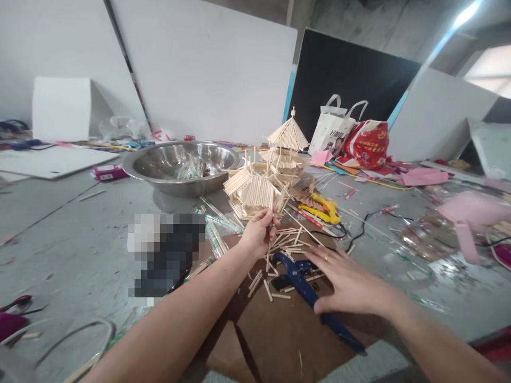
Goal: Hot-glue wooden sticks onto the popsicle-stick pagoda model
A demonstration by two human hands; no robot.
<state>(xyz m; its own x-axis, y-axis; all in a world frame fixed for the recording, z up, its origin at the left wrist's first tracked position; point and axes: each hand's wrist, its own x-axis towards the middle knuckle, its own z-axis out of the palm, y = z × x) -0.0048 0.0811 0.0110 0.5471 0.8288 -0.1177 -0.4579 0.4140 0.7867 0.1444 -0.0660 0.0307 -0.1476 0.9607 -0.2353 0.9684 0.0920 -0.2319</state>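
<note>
My left hand (259, 234) is closed in a pinch on what looks like a thin wooden stick (272, 203), just in front of a small pavilion model (257, 191) built from pale sticks. Behind it rises a taller pointed stick roof (289, 134). My right hand (343, 279) is spread open over a blue-handled hand cutter (299, 284); its thumb lies at the handle, and I cannot tell whether it presses on it. Short cut sticks (289, 242) are scattered around the cutter on a brown sheet (275, 340).
A steel basin (179, 186) holding plastic-wrapped bundles stands left of the model. A yellow glue gun (323, 208) lies to its right, its black cable trailing nearby. Bags (365, 143) and coloured paper sit further back. A pink-lidded clear container (475, 213) is at right.
</note>
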